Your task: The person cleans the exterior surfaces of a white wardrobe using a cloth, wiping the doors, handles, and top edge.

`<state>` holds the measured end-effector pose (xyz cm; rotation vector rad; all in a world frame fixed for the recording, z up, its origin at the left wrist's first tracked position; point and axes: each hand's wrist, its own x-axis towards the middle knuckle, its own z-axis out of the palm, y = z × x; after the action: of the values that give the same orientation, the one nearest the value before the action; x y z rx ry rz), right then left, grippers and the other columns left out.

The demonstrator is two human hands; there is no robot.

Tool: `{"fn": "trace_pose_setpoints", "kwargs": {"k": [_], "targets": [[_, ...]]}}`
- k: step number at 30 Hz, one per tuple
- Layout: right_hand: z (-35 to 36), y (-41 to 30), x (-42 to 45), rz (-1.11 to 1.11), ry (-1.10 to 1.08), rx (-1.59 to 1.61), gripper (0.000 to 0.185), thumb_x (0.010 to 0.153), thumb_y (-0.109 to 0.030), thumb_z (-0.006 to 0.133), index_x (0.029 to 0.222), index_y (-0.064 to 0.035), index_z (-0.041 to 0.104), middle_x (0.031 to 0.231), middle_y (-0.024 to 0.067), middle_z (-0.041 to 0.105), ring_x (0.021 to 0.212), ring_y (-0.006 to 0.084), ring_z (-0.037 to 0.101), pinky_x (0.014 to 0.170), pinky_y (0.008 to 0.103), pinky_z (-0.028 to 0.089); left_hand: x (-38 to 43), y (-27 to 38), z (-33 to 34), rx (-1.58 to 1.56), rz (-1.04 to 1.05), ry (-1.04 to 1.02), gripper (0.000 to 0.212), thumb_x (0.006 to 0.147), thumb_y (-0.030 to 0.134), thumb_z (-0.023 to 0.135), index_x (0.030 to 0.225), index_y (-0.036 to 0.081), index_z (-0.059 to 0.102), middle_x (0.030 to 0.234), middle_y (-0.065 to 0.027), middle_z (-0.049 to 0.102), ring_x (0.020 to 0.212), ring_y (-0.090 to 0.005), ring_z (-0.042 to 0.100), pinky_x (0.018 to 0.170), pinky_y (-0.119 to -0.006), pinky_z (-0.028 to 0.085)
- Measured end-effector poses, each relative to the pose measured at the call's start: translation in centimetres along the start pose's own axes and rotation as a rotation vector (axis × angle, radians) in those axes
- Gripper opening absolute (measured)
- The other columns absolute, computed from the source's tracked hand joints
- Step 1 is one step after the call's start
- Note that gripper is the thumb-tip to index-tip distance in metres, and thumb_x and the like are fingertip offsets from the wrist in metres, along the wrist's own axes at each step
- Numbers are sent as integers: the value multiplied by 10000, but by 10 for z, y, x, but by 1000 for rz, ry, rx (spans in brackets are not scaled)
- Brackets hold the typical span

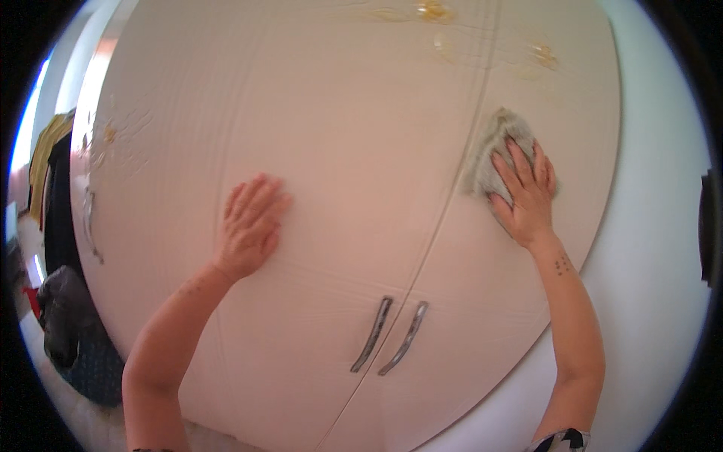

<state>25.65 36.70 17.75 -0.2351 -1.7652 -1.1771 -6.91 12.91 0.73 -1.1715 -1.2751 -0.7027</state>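
My right hand (pixel 525 195) is spread over a grey-green cloth (pixel 500 135) and presses it against the right door (pixel 570 118) of a pale, glossy wardrobe. Folds of the cloth stick out above the fingertips and beside the thumb. My left hand (pixel 251 223), slightly blurred, holds nothing and is at the left door (pixel 350 147), palm towards it. Whether its palm touches the surface cannot be told. Two curved metal handles, the left one (pixel 373 334) and the right one (pixel 404 339), flank the seam below the hands.
Yellowish embossed flowers (pixel 434 10) decorate the upper doors. Another metal handle (pixel 89 226) is at the far left. Beyond that edge hang clothes (pixel 48 169), with a dark grey bundle (pixel 62 311) lower down. A white wall (pixel 661 226) borders the wardrobe at right.
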Motion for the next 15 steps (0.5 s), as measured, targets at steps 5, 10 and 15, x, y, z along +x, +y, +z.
{"fn": "trace_pose_setpoints", "kwargs": {"k": [5, 10, 15], "targets": [[-2, 4, 24, 7, 19, -77, 563, 804, -357, 535, 1333, -257, 367, 1427, 4, 267, 1311, 340, 173, 1041, 500, 118, -67, 12, -10, -110, 77, -290, 516, 786, 132, 530, 1293, 138, 433, 1401, -29, 316, 1342, -225, 175, 1090, -428, 114], [36, -44, 99, 374, 141, -123, 521, 866, -478, 385, 1351, -297, 324, 1432, -8, 257, 1316, 339, 163, 1044, 507, 103, -129, 24, -19, -169, 149, -501, 529, 797, 184, 552, 1305, 138, 412, 1412, -24, 291, 1350, -215, 143, 1094, -436, 101], [40, -128, 145, 375, 205, -121, 527, 868, -533, 345, 1352, -328, 308, 1439, -15, 239, 1322, 334, 141, 1043, 522, 87, -151, 23, -54, -322, 23, -605, 459, 790, 178, 579, 1230, 112, 468, 1381, -50, 317, 1326, -251, 184, 1064, -456, 189]]}}
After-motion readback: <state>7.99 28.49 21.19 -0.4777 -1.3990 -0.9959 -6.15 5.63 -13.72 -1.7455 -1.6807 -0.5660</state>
